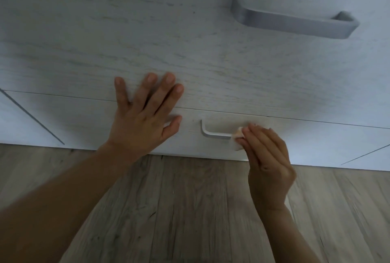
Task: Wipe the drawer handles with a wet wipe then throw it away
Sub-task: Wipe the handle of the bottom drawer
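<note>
- R hand (268, 157): fingers (252, 136) pinch the wipe (239, 134), folded small, against the right part of the lower handle (214, 134).
- Wipe: soft, light, damp; prob. slides easily on a smooth bar. Best bunched round the bar.
- Handle looks stiff & fixed, should take pressure.
- L hand (145, 119): flat, fingers straight & spread on the drawer fronts (211, 68), grasping nothing.
- Upper handle (295, 21) well apart, up right; floor (190, 210) below.
</note>
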